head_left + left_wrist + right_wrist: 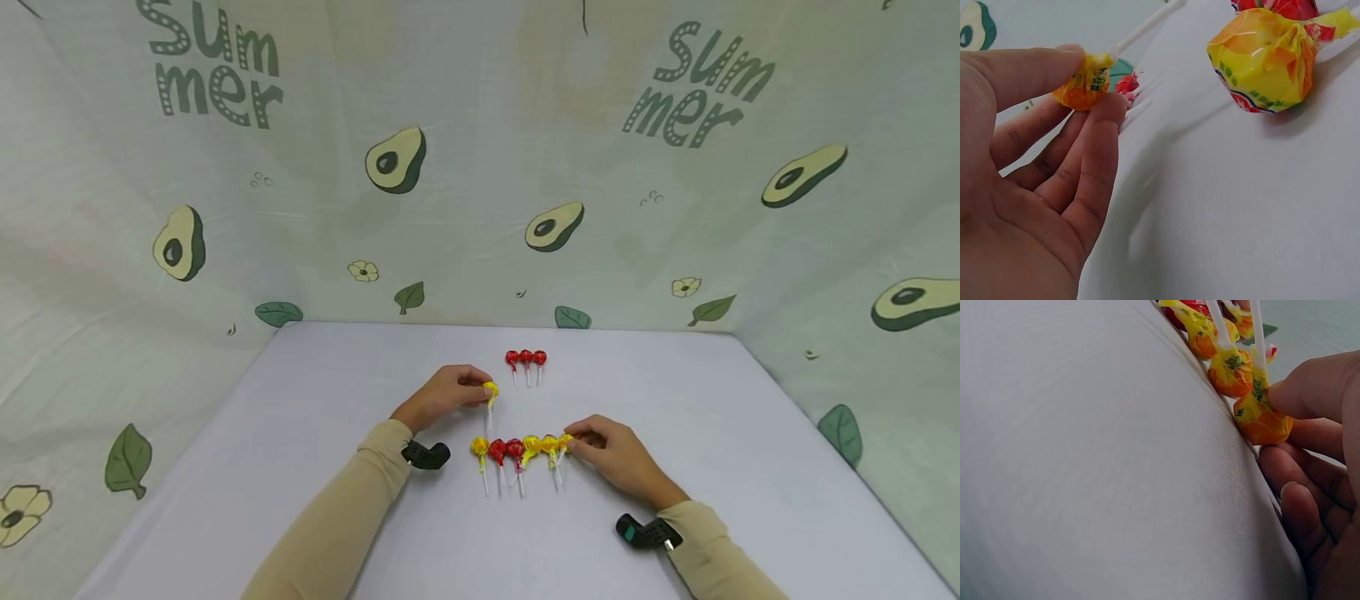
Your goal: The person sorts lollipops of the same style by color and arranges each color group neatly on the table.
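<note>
My left hand (450,392) pinches a yellow-wrapped lollipop (1085,87) by its candy head, thumb on one side and fingertips on the other. It is held behind the left end of the front row, its white stick pointing toward me. At that row's right end, my right hand (617,454) has thumb and fingers on another yellow lollipop (1263,422). In the row between them are a yellow lollipop (480,447) at the left, two red lollipops (514,449), then two more yellow lollipops (532,446), heads away from me.
Three red lollipops (527,357) lie side by side farther back on the white table (360,358). A cloth (480,283) printed with avocados hangs behind the table and along its sides. Both wrists wear small black devices (426,455).
</note>
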### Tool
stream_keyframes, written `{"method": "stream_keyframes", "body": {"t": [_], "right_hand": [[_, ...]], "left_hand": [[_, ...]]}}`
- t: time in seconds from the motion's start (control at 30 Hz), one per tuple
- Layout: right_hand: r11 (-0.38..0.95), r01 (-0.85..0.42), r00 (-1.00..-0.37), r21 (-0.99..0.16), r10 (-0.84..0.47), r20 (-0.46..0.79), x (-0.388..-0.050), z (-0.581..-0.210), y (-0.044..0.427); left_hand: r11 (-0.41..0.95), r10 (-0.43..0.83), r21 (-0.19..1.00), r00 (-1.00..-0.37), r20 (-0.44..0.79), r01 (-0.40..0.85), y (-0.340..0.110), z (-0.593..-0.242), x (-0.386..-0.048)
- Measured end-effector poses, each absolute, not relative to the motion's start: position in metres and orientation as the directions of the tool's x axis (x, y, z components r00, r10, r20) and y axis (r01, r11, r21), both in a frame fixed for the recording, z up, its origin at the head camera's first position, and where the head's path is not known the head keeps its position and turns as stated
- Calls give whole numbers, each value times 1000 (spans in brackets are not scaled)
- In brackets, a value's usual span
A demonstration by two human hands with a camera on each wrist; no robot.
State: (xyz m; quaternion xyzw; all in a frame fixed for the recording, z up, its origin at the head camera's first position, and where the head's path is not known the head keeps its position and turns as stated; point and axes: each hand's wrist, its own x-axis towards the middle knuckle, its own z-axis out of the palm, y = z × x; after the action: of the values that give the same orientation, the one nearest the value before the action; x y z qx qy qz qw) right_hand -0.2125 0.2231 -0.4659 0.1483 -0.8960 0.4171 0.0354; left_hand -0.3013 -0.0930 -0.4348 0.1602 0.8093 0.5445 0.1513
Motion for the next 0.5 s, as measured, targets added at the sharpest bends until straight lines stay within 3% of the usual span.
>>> {"method": "stream_keyframes", "body": {"t": [0.5], "right_hand": [[603,-317,-947,-732,-247,206,-213,-466,223]], "left_hand": [[383,392,923,-911,-131,32,-75,-428,-312]]}}
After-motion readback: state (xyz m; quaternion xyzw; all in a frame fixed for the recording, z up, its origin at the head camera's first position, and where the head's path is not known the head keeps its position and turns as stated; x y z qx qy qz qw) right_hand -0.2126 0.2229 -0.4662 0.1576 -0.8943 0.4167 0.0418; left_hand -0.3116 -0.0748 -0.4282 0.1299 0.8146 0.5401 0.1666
